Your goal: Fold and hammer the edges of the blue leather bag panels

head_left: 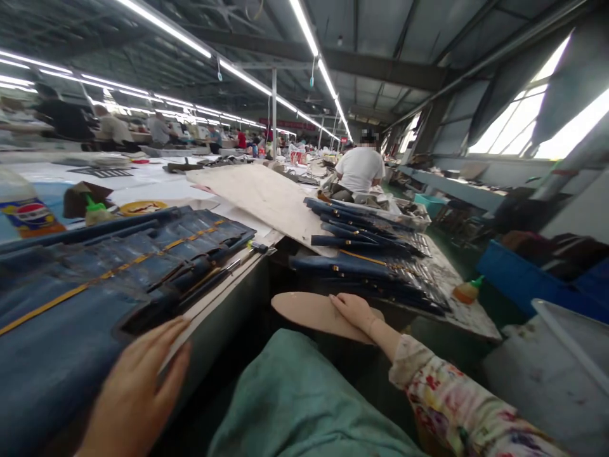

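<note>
My left hand is at the near edge of the left table, its fingers stretched out over the edge strip and the thumb apart. It holds nothing that I can see. Beside it lie dark blue leather-like pieces in overlapping rows, with a yellow-orange strip running across them. Low in the middle, my right hand is closed over the far edge of a flat, oval tan board, which looks like a stool top. What supports the board from below is hidden. More dark blue pieces with metal fittings are stacked just beyond it.
A large pale sheet bridges the tables. A drink bottle and yellow dish stand at left. At right are a small glue bottle, a blue crate and a white bin. A person in white sits ahead.
</note>
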Demonstrator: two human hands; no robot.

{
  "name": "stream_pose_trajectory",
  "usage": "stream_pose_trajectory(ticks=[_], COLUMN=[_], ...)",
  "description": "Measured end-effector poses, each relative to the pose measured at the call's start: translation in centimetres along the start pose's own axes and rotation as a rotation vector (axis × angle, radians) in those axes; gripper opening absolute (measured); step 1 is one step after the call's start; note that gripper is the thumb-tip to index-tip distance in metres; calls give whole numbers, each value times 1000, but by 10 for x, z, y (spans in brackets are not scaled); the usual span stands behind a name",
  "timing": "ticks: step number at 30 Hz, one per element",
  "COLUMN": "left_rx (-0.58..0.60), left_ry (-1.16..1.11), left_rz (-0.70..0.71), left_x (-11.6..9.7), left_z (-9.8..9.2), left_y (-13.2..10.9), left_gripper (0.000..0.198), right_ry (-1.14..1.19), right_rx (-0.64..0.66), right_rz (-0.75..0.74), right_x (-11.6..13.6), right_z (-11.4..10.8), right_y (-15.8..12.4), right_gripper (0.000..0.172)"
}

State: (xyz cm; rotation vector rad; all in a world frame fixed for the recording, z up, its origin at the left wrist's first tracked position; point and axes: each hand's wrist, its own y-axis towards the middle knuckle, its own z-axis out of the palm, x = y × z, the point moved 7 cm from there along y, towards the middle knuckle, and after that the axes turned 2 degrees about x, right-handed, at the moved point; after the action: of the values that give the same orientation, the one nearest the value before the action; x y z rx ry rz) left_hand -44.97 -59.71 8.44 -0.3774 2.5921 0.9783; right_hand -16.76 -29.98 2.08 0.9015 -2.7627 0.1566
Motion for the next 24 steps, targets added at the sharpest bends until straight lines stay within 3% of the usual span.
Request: stream_pose_trajectory(ticks=[2,5,8,17,24], left_rx=[52,243,382,536,631], left_ry=[-77,-128,-138,-114,-55], left_rz=[59,54,84,169,175], left_x=[-31,-52,-65,-125,-127], left_z=[43,107,147,214,248], left_y=[9,18,30,81,100], left_gripper=[36,33,35,29,41], right_ry=[7,24,41,68,70], right_rx=[15,30,40,73,101], right_rz=[11,13,13,29,22], right_x=[4,7,5,-5,-2], right_z=[2,5,8,20,28], right_y=[6,11,13,17,25], right_gripper=[41,43,48,46,45])
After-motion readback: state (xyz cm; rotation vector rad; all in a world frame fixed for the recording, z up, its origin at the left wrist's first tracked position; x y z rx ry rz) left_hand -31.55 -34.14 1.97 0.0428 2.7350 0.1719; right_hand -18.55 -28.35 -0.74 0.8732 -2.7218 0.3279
